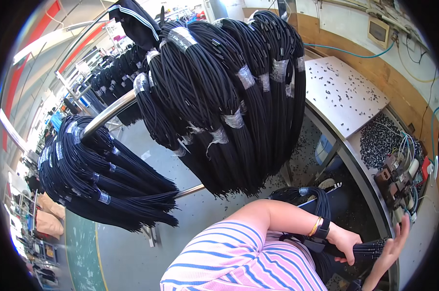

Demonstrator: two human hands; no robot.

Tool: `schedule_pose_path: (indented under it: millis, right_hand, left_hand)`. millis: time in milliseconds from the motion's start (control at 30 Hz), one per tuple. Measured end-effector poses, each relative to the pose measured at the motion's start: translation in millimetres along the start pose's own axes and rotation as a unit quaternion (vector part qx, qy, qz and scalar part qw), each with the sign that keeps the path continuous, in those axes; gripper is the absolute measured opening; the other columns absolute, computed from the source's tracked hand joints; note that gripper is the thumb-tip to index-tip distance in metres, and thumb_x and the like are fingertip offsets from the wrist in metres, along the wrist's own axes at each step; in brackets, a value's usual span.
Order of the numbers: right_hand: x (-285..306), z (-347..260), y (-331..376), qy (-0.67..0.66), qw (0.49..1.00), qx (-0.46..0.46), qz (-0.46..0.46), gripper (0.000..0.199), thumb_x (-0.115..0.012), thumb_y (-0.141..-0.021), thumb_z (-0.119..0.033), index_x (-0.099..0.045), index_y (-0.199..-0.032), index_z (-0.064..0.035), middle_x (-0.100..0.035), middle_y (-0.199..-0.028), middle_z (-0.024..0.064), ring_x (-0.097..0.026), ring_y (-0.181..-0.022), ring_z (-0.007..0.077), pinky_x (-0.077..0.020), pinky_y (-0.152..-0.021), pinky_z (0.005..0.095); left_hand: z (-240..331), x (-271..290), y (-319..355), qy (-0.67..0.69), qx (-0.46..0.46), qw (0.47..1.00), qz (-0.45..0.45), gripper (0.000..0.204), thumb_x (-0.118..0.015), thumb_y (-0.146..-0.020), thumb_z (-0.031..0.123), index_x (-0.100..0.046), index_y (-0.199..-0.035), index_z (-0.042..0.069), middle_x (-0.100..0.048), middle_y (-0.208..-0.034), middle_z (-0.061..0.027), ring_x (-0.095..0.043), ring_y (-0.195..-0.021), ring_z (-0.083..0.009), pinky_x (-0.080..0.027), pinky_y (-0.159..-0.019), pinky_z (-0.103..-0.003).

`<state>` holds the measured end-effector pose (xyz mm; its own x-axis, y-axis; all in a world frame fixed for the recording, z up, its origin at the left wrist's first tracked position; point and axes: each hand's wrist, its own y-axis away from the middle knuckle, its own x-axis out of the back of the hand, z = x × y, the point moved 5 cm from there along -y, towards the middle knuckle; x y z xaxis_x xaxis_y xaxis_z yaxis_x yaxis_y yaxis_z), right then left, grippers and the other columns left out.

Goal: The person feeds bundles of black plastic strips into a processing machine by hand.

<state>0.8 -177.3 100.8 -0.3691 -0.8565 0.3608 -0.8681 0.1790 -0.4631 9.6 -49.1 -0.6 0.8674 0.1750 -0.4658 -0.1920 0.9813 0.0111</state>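
My left hand (pixel 344 242), with a dark band and a gold-coloured bracelet at its wrist, is closed around a bundle of black cords (pixel 369 249). The cord ends stick out to the right of that fist. Beside those ends my right hand (pixel 393 247) is held up, fingers stretched out and palm toward them. Whether the palm touches the ends I cannot tell. More black cords (pixel 321 201) drape over behind my left forearm, with a piece of clear tape around them. Lower down, my body and arm hide part of the cords.
Thick taped bundles of black cords (pixel 219 92) hang from a metal rail (pixel 110 112) in front; another group (pixel 88 179) hangs at left. A worktable board (pixel 336 92) at right carries scattered small black bits. Beside it sit a heap of black pieces (pixel 382 140) and a small machine (pixel 399 182).
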Motion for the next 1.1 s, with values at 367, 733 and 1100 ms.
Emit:
schedule_pose_path:
  millis: [367, 733, 1100]
  right_hand:
    - [-25, -25, 7, -0.212, 0.974, 0.066, -0.034, 0.057, -0.055, -0.087, -0.036, -0.048, -0.129, 0.0026, -0.049, -0.133, 0.0178, -0.045, -0.124, 0.0273, -0.0316, -0.105, 0.0363]
    - [-92, 25, 54, -0.500, 0.853, -0.139, -0.044, 0.013, -0.047, -0.091, -0.006, -0.057, -0.090, 0.0019, -0.061, -0.100, 0.0144, -0.056, -0.101, 0.0217, -0.0396, -0.100, 0.0400]
    - [-104, 18, 9, -0.434, 0.865, -0.249, 0.037, 0.010, -0.056, -0.087, -0.010, -0.054, -0.082, -0.0020, -0.058, -0.071, 0.0082, -0.060, -0.070, 0.0185, -0.0495, -0.070, 0.0320]
  left_hand:
    - [8, 17, 3, -0.062, -0.058, 0.995, 0.051, 0.015, -0.066, -0.072, -0.002, -0.058, -0.084, -0.003, -0.061, -0.064, -0.0094, -0.059, -0.048, -0.0144, -0.046, -0.042, -0.027]
    - [41, 26, 69, -0.556, -0.170, 0.771, 0.259, 0.041, -0.073, -0.063, 0.023, -0.057, -0.095, 0.004, -0.061, -0.083, -0.0180, -0.060, -0.081, -0.0385, -0.048, -0.069, -0.044]
    - [26, 80, 62, -0.331, 0.144, 0.932, -0.019, 0.036, -0.073, -0.075, 0.020, -0.057, -0.101, 0.000, -0.065, -0.081, -0.0112, -0.065, -0.075, -0.0200, -0.050, -0.069, -0.031]
